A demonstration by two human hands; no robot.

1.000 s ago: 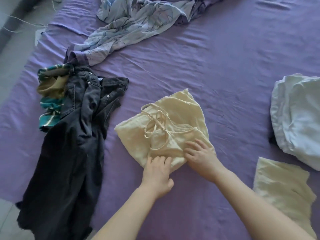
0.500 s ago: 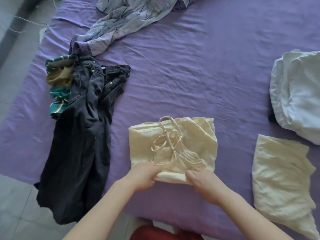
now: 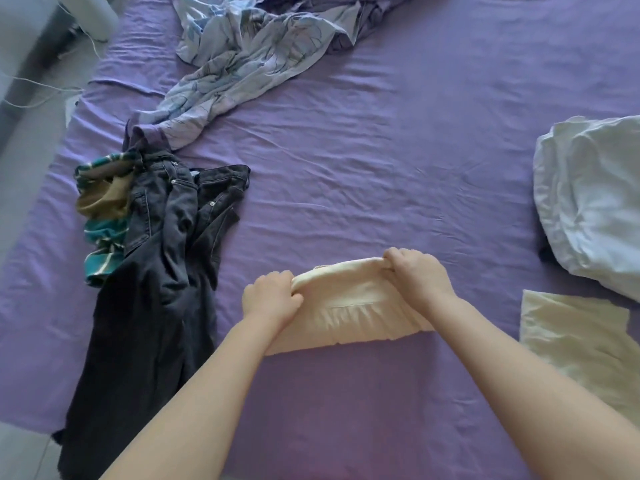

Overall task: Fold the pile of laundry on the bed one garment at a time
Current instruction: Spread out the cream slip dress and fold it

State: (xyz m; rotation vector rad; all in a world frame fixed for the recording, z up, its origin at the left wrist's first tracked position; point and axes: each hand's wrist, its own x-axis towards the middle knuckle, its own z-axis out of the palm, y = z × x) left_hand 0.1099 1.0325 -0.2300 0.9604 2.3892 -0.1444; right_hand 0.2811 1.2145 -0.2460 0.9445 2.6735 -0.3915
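Observation:
A cream strappy top lies folded over on the purple bed sheet in front of me. My left hand grips its left upper corner and my right hand grips its right upper corner, both holding the doubled far edge. The straps are hidden inside the fold. Black jeans lie unfolded at the left, with a teal striped garment beside them.
A light blue patterned cloth is heaped at the far side. A pale blue folded pile sits at the right, and a folded cream garment lies below it. The bed's left edge drops to a grey floor.
Both hands took the near edge of the cream top and carried it away from me over the straps, folding the top in half. The view shifted slightly.

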